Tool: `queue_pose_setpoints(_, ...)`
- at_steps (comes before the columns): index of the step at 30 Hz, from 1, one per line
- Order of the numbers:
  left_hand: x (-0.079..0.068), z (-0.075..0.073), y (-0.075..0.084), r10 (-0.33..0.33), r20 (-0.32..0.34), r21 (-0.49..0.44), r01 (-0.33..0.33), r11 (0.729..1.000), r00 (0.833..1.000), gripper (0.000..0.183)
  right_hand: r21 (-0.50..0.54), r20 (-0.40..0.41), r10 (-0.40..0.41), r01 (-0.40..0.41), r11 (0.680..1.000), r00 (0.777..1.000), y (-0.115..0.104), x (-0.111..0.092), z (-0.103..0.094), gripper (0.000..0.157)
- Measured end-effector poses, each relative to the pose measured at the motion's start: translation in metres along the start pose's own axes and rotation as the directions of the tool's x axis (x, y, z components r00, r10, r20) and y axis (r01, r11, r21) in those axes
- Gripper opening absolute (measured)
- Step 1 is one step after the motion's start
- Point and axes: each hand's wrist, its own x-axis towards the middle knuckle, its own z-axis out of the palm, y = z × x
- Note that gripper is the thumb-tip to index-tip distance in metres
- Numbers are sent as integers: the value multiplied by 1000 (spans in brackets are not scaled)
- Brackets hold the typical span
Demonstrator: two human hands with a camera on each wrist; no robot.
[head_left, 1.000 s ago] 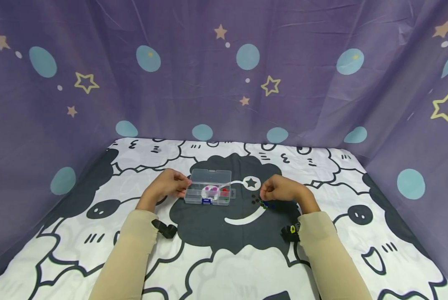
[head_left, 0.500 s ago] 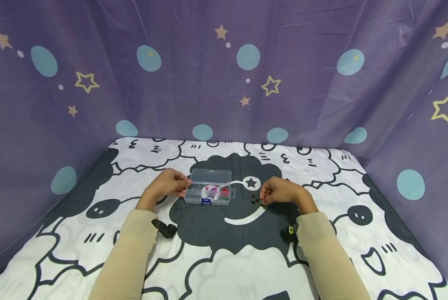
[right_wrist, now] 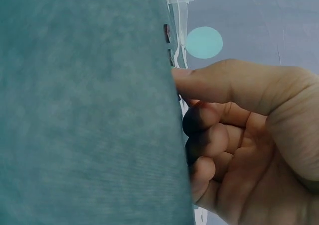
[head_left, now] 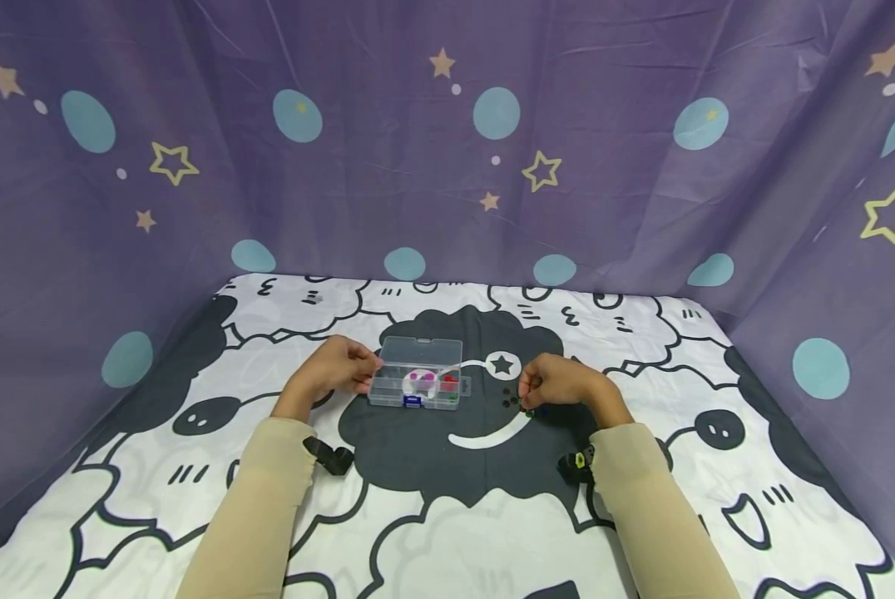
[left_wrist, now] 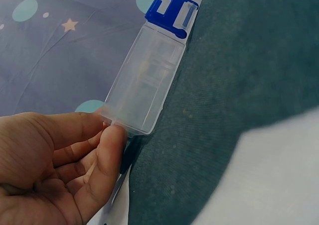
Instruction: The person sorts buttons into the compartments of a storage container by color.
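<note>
A clear plastic compartment box (head_left: 421, 353) stands with its lid raised on the dark patch of the cloth. Purple pieces (head_left: 422, 377) and red pieces (head_left: 448, 383) show in its compartments. My left hand (head_left: 338, 366) pinches the box's left end between thumb and fingers; the left wrist view shows the grip at the box's corner (left_wrist: 134, 85). To the right, my right hand (head_left: 563, 380) has its fingertips down at several small dark pieces (head_left: 507, 398) and green ones (head_left: 530, 413). Its fingers are curled with the thumb against them; I cannot tell whether they hold a piece.
A printed cloth (head_left: 447, 541) with cartoon faces covers the table. A purple curtain (head_left: 388, 191) rises behind and at both sides. The box has a blue latch (left_wrist: 172, 11) on its front.
My right hand has shifted slightly down over the small pieces, covering some green and blue ones that showed before. The left hand and the box have stayed in place.
</note>
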Motion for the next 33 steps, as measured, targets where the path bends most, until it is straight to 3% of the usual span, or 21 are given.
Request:
queue_pose_setpoints(13, -2, 0, 2, -15, -12, -4, 15, 1000, 1000, 18, -14, -3, -19, 19, 1000, 1000, 1, 1, -1, 3)
queue_pose_setpoints(19, -2, 0, 2, -8, -9, -10, 8, 1000, 1000, 18, -33, -76, -34, 32, 999, 997, 3, 1, -2, 5)
queue_pose_setpoints(26, -2, 0, 0, -8, -8, -13, 8, 1000, 1000, 18, -27, -162, -105, 102, 994, 981, 2, 2, -4, 9)
queue_pose_setpoints(33, -1, 0, 0, -8, -9, -5, 8, 1000, 1000, 18, -8, -179, -117, 117, 993, 977, -2, 1, -3, 11)
